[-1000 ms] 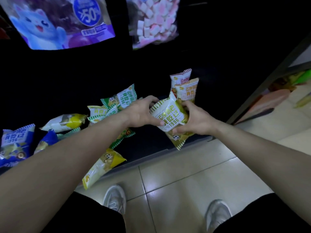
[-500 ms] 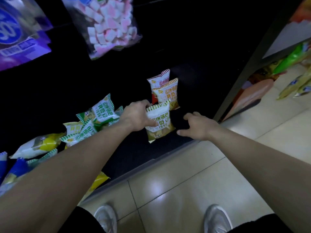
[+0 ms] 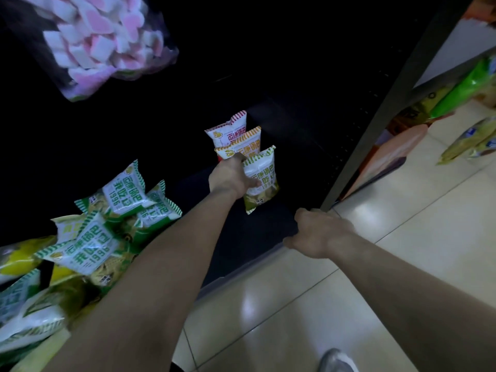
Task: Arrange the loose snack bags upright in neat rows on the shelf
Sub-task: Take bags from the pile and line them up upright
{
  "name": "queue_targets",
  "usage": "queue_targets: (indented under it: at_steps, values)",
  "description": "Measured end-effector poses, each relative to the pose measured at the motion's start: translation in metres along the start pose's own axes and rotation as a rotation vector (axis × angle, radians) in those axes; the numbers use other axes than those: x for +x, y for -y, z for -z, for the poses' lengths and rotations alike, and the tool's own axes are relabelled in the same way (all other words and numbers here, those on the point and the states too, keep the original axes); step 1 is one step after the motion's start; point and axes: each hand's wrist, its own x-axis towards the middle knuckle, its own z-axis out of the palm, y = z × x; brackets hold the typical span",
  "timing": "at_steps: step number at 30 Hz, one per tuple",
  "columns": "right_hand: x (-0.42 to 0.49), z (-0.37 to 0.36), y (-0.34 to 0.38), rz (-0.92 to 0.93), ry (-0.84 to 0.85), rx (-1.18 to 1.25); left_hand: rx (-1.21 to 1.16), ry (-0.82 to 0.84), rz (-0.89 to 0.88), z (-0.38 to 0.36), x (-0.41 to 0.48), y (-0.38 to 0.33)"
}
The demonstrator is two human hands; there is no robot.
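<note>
The left hand (image 3: 230, 178) grasps the green snack bag (image 3: 264, 181) by its side, upright on the dark shelf (image 3: 268, 226), against the orange bag (image 3: 248, 142) behind it. A second ago both hands held it. The right hand (image 3: 319, 232) now sits nearer, by the shelf's edge, fingers hidden, so I cannot tell its grip. Loose bags (image 3: 112, 210) are heaped to the left, partly cut off.

By the left hand (image 3: 230, 178) stand three in a row: one red bag (image 3: 228, 130), one orange bag (image 3: 247, 142), one green bag (image 3: 261, 178). One marshmallow bag (image 3: 102, 36) hangs above the hand. The loose bags (image 3: 107, 224) left of it are too jumbled to count.
</note>
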Motion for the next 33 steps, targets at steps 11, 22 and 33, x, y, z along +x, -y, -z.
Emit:
queue_targets:
  at_steps: [11, 22, 33]
  values:
    - [0.005, -0.001, -0.002, -0.004, 0.029, 0.002, 0.240, -0.105, -0.105, -0.025, 0.005, -0.011]
    - [-0.010, 0.017, 0.040, 0.080, -0.072, 0.042, 0.229, -0.001, -0.134, 0.060, -0.036, 0.020]
    - [-0.038, 0.009, 0.151, 0.336, -0.162, 0.095, 0.326, 0.177, 0.048, 0.165, -0.182, 0.174]
